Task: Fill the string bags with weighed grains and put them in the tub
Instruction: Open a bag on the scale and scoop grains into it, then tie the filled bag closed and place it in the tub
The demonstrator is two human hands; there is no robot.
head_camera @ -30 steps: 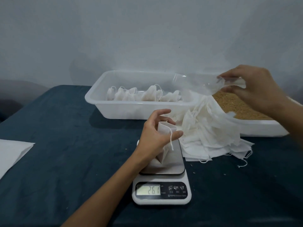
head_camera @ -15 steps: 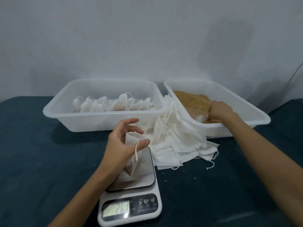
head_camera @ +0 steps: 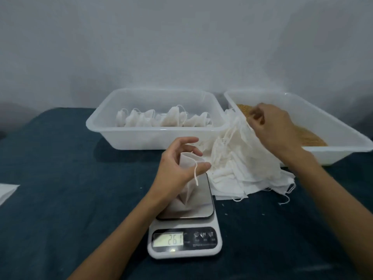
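My left hand [head_camera: 173, 170] grips the open mouth of a white string bag [head_camera: 187, 197] that stands on the steel plate of the scale [head_camera: 184, 242], whose display reads 26.1. My right hand [head_camera: 276, 128] hovers over the left rim of the grain tub [head_camera: 331, 126], fingers curled round a clear scoop that barely shows. Brown grain [head_camera: 310, 136] lies in that tub. The left tub [head_camera: 153, 138] holds several filled string bags [head_camera: 165, 120].
A pile of empty white string bags [head_camera: 242, 164] lies between the scale and the grain tub, leaning on both tubs. A white sheet [head_camera: 6, 190] sits at the table's left edge. The dark blue tablecloth [head_camera: 70, 178] covers the table, with a grey wall behind.
My right hand dipped the clear scoop into the grain, then lifted back toward the tub's left rim. My left hand and the bag stayed on the scale.
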